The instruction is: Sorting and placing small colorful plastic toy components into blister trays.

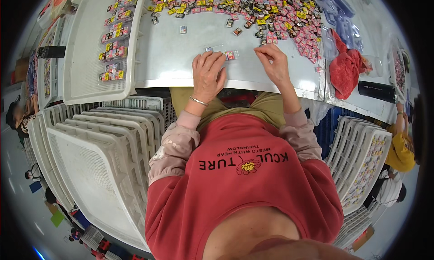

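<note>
One clear plastic pack point(220, 48), with pink pieces point(229, 55) inside, is noted near the front edge of the pale surface point(167, 49); its long axis is laid roughly left to right, one end pointed toward the right hand point(275, 66). It is partly covered by the left hand point(208, 72), fingers curled. The right fingertips are held close together (whether anything is pinched cannot be told). At least five filled packs point(112, 74) are counted on one white tray point(81, 56).
</note>
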`<state>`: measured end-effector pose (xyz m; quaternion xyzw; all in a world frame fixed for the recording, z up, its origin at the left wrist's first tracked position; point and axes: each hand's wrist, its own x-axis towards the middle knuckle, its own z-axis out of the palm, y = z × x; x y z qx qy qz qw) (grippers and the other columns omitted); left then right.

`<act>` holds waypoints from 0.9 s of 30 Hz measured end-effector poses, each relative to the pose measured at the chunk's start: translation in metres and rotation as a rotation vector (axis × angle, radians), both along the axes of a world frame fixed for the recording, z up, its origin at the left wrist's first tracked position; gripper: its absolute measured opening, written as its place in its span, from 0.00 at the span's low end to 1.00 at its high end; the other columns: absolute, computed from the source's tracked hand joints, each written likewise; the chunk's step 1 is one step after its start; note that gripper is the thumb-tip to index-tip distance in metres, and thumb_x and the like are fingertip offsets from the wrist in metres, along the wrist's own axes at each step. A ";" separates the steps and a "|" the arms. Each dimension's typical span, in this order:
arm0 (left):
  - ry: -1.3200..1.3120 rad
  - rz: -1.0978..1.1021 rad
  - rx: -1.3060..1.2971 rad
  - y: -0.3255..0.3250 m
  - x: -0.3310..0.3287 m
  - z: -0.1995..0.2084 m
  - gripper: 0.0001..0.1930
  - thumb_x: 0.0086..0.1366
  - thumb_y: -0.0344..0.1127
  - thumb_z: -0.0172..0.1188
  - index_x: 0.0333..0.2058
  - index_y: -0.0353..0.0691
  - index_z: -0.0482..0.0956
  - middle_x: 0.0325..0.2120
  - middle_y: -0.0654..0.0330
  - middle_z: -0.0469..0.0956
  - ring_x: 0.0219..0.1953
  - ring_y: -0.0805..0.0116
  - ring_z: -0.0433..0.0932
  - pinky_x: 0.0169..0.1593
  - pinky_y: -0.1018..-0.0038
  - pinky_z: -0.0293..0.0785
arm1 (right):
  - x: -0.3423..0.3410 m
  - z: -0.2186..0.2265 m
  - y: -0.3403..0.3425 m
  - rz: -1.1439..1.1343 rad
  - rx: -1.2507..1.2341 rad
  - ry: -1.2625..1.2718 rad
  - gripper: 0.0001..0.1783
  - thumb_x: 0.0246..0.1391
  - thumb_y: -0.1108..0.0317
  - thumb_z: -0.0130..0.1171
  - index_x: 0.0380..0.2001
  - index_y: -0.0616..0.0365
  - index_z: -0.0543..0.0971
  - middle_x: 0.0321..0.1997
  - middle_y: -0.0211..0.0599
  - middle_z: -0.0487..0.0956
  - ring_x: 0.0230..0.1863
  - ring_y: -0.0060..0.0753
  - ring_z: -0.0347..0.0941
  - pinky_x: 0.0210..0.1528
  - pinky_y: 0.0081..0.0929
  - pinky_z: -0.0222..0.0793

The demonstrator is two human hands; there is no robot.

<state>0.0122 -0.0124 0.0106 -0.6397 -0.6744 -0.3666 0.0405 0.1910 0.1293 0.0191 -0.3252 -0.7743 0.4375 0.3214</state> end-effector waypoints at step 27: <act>-0.104 0.122 0.039 -0.006 -0.024 0.006 0.14 0.55 0.21 0.56 0.41 0.37 0.80 0.46 0.53 0.74 0.50 0.53 0.71 0.52 0.65 0.68 | 0.019 -0.010 0.039 -0.160 0.292 -0.276 0.09 0.46 0.69 0.63 0.33 0.57 0.79 0.30 0.38 0.76 0.30 0.40 0.74 0.33 0.36 0.69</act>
